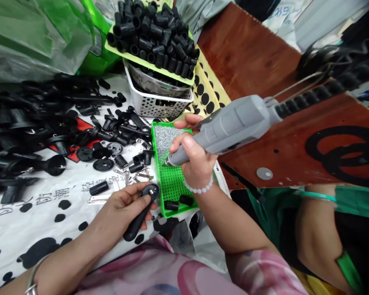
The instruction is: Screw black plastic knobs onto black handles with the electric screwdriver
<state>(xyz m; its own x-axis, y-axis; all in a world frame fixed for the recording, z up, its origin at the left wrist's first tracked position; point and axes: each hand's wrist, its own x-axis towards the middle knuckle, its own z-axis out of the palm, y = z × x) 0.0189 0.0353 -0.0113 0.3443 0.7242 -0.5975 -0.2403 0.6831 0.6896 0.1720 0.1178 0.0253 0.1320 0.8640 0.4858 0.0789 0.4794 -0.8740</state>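
On the far left, a heap of black plastic parts (15,127) crowds the white printed sheet (76,200), loose pieces spilling right towards the tray. And here's the left hand (126,211), fingers curled closed, thumb on top, gripping a black handle piece (137,221); its round, slotted end faces up, just beside the left rim of the green tray (178,180). Inside that tray, small silvery screws (167,137) bank up at the far end, perforated floor shows through the middle, and two black sleeves (171,205) lie by the near edge. Behind the tray stands a white basket (160,105), close to its far rim. Now the right hand (198,162), wrapped firmly around a grey electric screwdriver (233,123), tip angled down at the screws' edge; whether it touches one, I can't tell. To the right, a reddish-brown panel (249,53) borders the working side, with another person's arm (316,229) below it.
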